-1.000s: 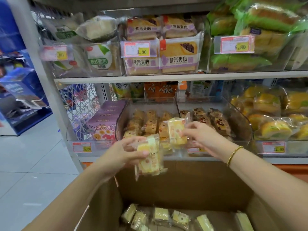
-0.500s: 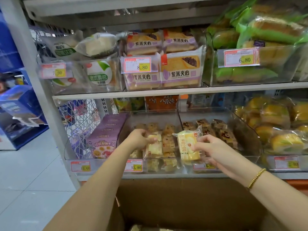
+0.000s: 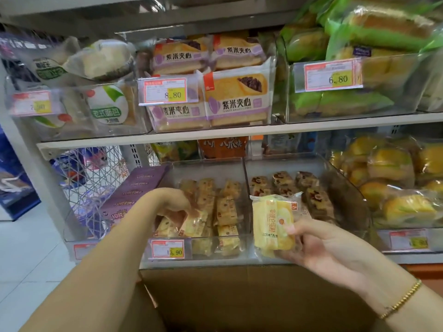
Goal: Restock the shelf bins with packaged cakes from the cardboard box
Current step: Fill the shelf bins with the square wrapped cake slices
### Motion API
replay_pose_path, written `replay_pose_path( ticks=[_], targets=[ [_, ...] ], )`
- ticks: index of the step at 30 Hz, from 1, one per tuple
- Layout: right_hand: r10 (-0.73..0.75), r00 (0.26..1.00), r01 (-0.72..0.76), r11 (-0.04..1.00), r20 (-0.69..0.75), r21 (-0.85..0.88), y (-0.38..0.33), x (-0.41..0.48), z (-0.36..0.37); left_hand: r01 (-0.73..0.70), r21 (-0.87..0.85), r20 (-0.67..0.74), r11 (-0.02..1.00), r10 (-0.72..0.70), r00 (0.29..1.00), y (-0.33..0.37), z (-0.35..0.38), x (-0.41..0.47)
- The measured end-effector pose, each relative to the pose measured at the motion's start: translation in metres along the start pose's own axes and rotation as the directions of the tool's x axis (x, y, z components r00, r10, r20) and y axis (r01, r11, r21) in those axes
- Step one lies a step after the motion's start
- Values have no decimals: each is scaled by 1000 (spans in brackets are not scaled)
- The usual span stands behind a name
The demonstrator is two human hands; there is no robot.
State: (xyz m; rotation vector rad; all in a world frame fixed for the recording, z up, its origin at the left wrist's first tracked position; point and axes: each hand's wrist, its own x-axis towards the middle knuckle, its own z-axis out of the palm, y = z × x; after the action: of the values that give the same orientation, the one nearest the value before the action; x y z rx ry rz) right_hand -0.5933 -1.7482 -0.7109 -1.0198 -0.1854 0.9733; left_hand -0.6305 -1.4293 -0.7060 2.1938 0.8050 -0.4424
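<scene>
Stood at shop shelving lined with see-through bins of wrapped bread and cake. Pinched one packaged cake (image 3: 273, 226) in the right hand (image 3: 318, 245), thumb across the printed face and fingers curled behind the lower end. Held it upright just right of the clear bin (image 3: 208, 162) tagged 13.90, in front of that bin's right-hand neighbour (image 3: 287, 164) and its dark-speckled cakes. Wore a gold bracelet (image 3: 402, 300) on that wrist.

Reached the left hand (image 3: 172, 202) over the front wall into the clear bin, fingers bent down onto a second yellow pack (image 3: 195, 222) among the stock at its front left. Could not tell through the plastic whether gripped or already released.

Had the cardboard box (image 3: 239, 295) directly below the clear bin, its contents out of view. Saw purple cartons (image 3: 134, 190) just left of the clear bin and an upper shelf (image 3: 215, 136) of larger loaves above it.

Judged the cake light and soft: sponge in a thin, slick, air-puffed wrapper. Easily crushed by a hard squeeze, apt to slide out of a loose one. Best taken by the flat faces or the crimped end seal with a gentle pinch. Best set down into a gap in the clear bin rather than dropped or wedged between neighbours.
</scene>
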Motion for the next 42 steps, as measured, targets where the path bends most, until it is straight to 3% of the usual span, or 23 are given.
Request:
replay_pose_path(
  ticks=[6,11,15,18,22,25,28,29,30,31,32,33,35,38,42],
  targets=[
    [72,997,-70,991,-14,115,4,-2,-8,184,-29,15,983,-183,983,16,9,6],
    [118,990,-133,965,81,225,15,-4,-2,100,-181,-87,978,-117,989,-1,13,16],
    [64,998,-67,967,21,245,17,-7,0,-1,32,-128,999,5,992,0,13,0],
    [37,999,-28,947,-23,321,20,-7,-4,37,256,-186,966,11,982,-4,27,-4],
    [69,997,-54,942,-34,332,26,-7,-3,18,305,-241,952,59,969,-14,37,-8],
    [91,996,-92,990,16,104,32,-12,1,-69,495,-210,866,196,958,-11,42,-21],
    [108,993,-87,943,47,-322,37,-17,7,-25,645,-376,764,346,860,-1,41,-36],
    [99,994,-69,894,45,-443,38,-18,10,-75,593,-421,802,389,819,4,40,-46],
    [84,995,-47,836,44,-547,38,-19,13,-187,473,-400,861,398,825,8,39,-58],
    [69,997,-28,774,40,-633,37,-20,15,-320,287,-289,903,400,870,12,40,-71],
    [52,998,-10,719,39,-695,35,-21,17,-411,70,-88,909,416,905,14,43,-84],
    [31,999,10,678,42,-735,33,-22,18,-443,-47,103,896,445,890,15,48,-96],
    [-25,999,44,631,36,-775,30,-22,20,-489,-62,313,870,482,818,12,56,-107],
    [-118,993,85,686,4,-722,29,-21,19,-501,-127,302,856,514,803,4,66,-107],
    [-301,944,241,909,-136,-340,38,-15,18,-400,-518,87,756,512,855,-6,78,-108]
  ],
)
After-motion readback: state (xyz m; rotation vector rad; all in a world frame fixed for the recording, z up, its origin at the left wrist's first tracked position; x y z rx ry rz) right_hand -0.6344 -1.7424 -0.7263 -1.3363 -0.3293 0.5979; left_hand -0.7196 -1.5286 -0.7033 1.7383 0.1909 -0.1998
